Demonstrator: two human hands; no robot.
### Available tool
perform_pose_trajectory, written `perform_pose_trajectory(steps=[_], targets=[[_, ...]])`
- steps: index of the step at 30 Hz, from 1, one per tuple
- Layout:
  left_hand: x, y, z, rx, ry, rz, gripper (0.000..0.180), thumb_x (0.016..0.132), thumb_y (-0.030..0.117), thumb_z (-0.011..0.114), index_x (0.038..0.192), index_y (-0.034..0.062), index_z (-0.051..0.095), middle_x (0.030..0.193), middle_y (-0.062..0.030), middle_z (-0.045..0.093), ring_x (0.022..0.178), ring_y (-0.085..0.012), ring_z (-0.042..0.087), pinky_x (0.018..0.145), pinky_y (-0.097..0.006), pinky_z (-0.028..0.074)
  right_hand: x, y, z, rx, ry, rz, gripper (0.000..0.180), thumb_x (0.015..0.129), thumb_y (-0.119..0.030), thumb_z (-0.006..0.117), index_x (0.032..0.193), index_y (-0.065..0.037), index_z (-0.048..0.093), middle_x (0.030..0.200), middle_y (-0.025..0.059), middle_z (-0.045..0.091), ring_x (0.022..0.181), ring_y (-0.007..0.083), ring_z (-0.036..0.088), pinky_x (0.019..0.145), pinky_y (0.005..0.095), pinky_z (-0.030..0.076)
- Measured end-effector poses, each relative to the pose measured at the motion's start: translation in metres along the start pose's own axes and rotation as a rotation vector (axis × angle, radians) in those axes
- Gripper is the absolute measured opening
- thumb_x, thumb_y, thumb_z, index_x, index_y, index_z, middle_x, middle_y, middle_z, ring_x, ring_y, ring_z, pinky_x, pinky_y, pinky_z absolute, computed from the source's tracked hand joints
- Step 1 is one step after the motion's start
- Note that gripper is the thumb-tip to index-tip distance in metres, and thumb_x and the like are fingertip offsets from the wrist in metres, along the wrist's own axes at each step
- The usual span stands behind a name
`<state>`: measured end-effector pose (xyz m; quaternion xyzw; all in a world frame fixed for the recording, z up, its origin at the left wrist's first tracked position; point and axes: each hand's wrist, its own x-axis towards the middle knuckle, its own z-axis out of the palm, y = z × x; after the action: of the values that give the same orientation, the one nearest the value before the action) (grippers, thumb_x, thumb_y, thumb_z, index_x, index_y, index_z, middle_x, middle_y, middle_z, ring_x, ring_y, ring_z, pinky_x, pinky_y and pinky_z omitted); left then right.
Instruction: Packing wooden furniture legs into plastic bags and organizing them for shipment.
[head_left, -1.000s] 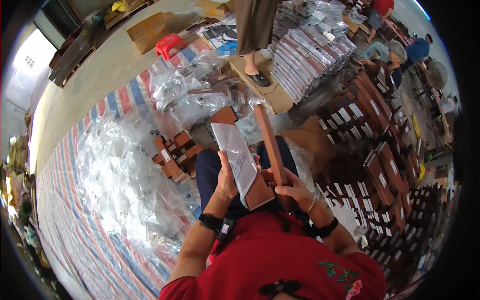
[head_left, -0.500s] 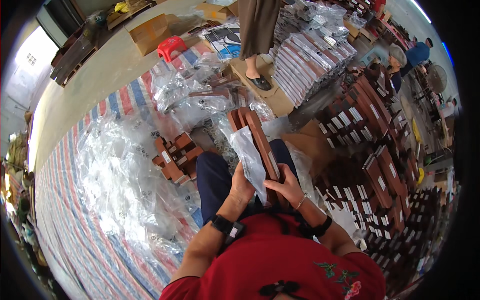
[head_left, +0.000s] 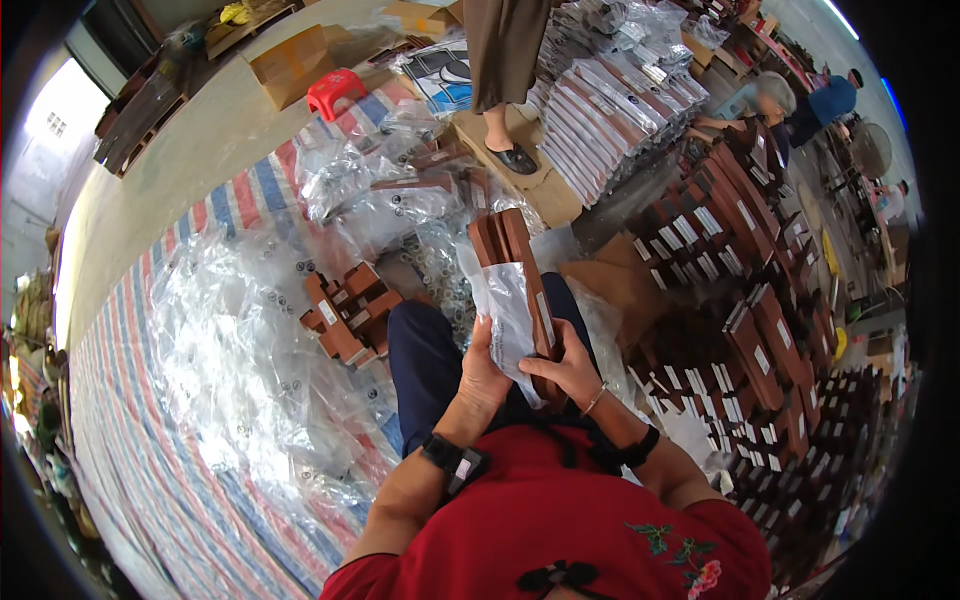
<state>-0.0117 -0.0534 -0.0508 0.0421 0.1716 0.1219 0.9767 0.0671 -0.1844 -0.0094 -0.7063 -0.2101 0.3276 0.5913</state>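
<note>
Above my lap I hold a bundle of long reddish-brown wooden pieces [head_left: 516, 240], its far end pointing away from me. A whitish plastic packet [head_left: 507, 318] lies along the upper face of the bundle and covers part of it. My left hand [head_left: 484, 368] is closed round the left side, its thumb pressed on the packet. On the right side, my right hand [head_left: 568, 368] grips the bundle near its lower end, with the thumb over the packet's edge. The fingers beneath are hidden.
Clear plastic bags [head_left: 250, 350] spread over a striped sheet [head_left: 120, 400] at left, beside a small stack of brown wooden pieces [head_left: 350, 312]. Labelled wooden parts [head_left: 765, 360] are piled at right. A person's foot [head_left: 510, 155] rests on cardboard ahead, by wrapped bundles [head_left: 620, 125].
The packet has shifted right and now lies more across the wooden bundle. The bundle's far end has swung slightly to the right. Both hands keep their hold.
</note>
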Motion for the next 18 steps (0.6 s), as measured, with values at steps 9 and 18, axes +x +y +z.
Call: perform_pose_trajectory(steps=[9, 18], targets=[[-0.009, 0.002, -0.013, -0.093, 0.092, -0.027, 0.043, 0.095, 0.031, 0.051, 0.133, 0.0118, 0.045, 0.128, -0.0075, 0.054, 0.117, -0.0274, 0.052, 0.103, -0.044, 0.04, -0.009, 0.003, -0.005, 0.2, -0.131, 0.238, 0.08, 0.069, -0.012, 0.081, 0.131, 0.002, 0.035, 0.121, 0.0081, 0.049, 0.113, 0.0172, 0.048, 0.097, 0.0304, 0.039], [-0.023, 0.02, -0.018, -0.022, 0.036, 0.118, 0.015, 0.087, 0.016, 0.061, 0.1, 0.0087, 0.062, 0.097, -0.0084, 0.065, 0.107, -0.0277, 0.056, 0.105, -0.044, 0.04, -0.014, -0.007, -0.016, 0.556, -0.281, 0.284, 0.062, 0.075, -0.016, 0.073, 0.126, -0.001, 0.043, 0.106, 0.0118, 0.061, 0.094, 0.0215, 0.062, 0.083, 0.0341, 0.051]])
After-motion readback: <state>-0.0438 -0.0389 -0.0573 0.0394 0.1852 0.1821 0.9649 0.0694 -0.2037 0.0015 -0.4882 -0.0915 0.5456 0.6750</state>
